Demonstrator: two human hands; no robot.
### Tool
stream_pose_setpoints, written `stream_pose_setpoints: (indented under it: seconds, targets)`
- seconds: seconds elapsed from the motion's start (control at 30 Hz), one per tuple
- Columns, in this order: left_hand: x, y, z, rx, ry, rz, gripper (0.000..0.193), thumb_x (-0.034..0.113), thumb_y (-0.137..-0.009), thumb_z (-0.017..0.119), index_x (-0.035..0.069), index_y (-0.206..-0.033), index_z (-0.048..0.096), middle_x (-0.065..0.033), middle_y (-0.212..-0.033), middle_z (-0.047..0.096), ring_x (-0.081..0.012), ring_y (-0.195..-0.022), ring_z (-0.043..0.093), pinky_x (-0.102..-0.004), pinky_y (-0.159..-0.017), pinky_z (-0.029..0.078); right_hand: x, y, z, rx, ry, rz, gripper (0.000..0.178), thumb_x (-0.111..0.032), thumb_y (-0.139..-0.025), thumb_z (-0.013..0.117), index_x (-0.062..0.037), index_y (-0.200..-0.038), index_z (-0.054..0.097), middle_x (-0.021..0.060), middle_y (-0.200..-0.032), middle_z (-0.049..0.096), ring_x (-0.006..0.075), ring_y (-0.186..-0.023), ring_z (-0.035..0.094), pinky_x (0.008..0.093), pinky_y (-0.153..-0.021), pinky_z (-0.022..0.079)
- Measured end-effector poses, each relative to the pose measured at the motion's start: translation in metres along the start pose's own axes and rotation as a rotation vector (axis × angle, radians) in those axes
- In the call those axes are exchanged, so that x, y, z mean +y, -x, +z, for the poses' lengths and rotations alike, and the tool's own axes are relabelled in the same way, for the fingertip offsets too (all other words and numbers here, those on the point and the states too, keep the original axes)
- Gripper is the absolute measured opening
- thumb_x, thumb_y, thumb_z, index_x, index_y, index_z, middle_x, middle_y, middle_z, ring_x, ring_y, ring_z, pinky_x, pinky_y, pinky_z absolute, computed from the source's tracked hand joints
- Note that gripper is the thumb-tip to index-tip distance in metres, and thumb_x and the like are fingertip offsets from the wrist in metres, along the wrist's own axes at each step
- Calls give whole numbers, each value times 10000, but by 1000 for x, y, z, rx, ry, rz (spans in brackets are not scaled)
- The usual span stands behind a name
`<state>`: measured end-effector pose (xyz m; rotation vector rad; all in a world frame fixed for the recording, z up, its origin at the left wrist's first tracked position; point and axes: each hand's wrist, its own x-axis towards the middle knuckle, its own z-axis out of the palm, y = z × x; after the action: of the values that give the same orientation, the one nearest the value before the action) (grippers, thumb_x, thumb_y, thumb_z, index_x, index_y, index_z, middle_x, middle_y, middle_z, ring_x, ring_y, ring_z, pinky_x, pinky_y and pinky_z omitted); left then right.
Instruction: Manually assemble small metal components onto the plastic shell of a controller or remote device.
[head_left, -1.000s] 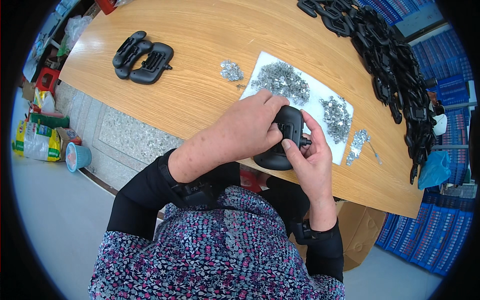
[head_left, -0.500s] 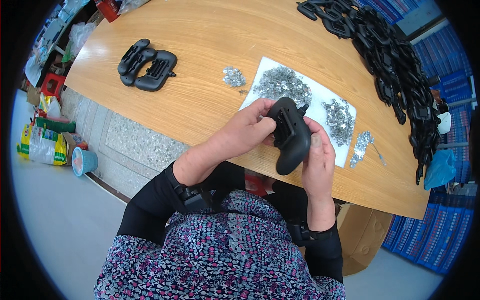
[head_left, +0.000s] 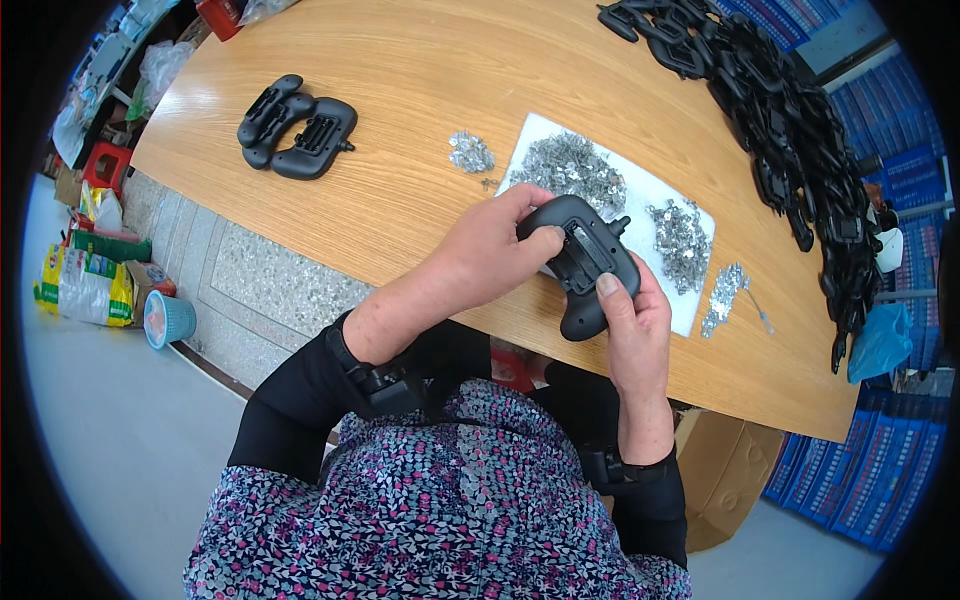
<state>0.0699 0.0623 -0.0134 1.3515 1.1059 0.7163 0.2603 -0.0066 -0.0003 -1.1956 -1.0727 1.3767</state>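
Observation:
Between both hands I hold a black game controller (head_left: 588, 262), its open battery compartment facing up. My left hand (head_left: 500, 250) grips its left part, the thumb pressing at the edge of the compartment. Closed round the right-hand grip is my right hand (head_left: 637, 318), with its thumb on the back of the shell. Just beyond the controller lies a white foam sheet (head_left: 534, 128) bearing a pile of small metal battery contacts (head_left: 570, 170) and a second metal pile (head_left: 682, 240). Whether a small part sits under my left thumb is hidden.
Two more black controllers (head_left: 318, 140) lie at the left of the wooden table (head_left: 400, 70). A long heap of black controllers (head_left: 770, 130) runs along the right edge. Small metal parts (head_left: 470, 152) sit left of the foam, others (head_left: 722, 298) to its right, near a thin tool (head_left: 766, 320).
The controller has tilted so that its battery compartment faces up more fully. My right thumb has come up onto its back, and my left thumb has shifted slightly right with it.

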Motion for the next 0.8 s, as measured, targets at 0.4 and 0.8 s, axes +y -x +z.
stream_pose_setpoints:
  seconds: [0.4, 0.8]
  targets:
    - [-3, 0, -1, 78, -188, 251, 427, 145, -900, 572, -3, -1300, 565, -166, -1183, 647, -243, -1051, 632, -347, -885, 496, 0, -1, 6, 69, -15, -44, 367, -107, -974, 590, 58, -1292, 512, 44, -1072, 633, 69, -926, 567, 222, -810, 471]
    - [9, 5, 2, -43, -229, 158, 480, 105, -889, 523, -15, -1353, 503, -137, -1173, 649, -198, -1020, 626, -326, -883, 495, -10, 6, 20, 39, 211, -241, 401, -152, -982, 571, 61, -1317, 511, 53, -1004, 629, 84, -877, 574, 249, -786, 482]
